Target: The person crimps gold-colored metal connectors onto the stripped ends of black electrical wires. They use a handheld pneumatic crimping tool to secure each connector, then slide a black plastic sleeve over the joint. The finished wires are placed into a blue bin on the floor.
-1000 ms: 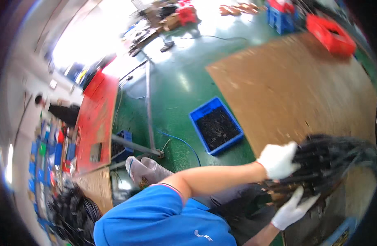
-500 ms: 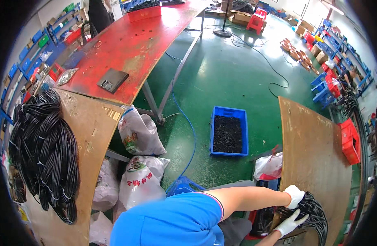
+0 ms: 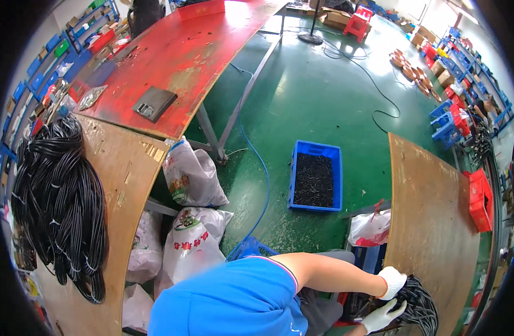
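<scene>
Both my hands wear white gloves and work at a bundle of black cables [image 3: 420, 305] at the edge of the right-hand wooden table. My left hand [image 3: 392, 282] lies at the bundle's far side, its fingers curled closed on the cables. On the near side, my right hand [image 3: 380, 318] has its fingers spread apart against the strands. The cables fan out to the right and bend down toward the lower edge. Some fingertips are hidden among the dark strands.
A blue crate [image 3: 317, 176] of small black pieces stands on the green floor. Black cable coils [image 3: 61, 207] lie on the left wooden table [image 3: 120, 162]. White sacks [image 3: 192, 241] stand beneath its edge. A red bin [image 3: 480, 200] sits at the right table's [image 3: 430, 218] far edge.
Both hands and the cable bundle have shifted slightly left in the picture. The right hand has moved a little down, its fingers still apart. The whole view has tilted slightly.
</scene>
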Motion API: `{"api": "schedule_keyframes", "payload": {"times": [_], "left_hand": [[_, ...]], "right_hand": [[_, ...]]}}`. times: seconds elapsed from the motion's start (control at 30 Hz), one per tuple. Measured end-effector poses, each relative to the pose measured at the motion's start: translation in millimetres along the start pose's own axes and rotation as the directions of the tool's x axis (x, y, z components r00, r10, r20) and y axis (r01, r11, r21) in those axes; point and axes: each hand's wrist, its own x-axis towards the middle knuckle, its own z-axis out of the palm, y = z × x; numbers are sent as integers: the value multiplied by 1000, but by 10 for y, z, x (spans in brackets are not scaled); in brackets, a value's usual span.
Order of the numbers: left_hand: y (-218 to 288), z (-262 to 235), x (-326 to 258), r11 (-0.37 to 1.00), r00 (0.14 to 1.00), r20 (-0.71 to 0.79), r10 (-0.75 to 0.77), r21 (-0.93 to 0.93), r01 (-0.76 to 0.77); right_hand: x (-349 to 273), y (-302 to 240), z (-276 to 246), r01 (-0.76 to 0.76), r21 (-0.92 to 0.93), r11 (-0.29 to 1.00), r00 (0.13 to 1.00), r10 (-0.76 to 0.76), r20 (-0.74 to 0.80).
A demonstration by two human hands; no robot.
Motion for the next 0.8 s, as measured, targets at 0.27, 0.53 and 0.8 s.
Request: {"api": "schedule_keyframes", "payload": {"times": [0.27, 0.53, 0.8], "left_hand": [[-93, -512, 533, 988, 870, 481, 107, 43, -145], [-320, -111, 652, 997, 936, 347, 64, 17, -74], [-234, -41, 540, 986, 956, 261, 132, 61, -152]], "right_hand": [[27, 15, 32, 26, 63, 998, 1000, -26, -4], [-137, -254, -39, 56, -65, 996, 989, -64, -133], [-40, 94, -13, 15, 57, 998, 999, -12, -49]]}}
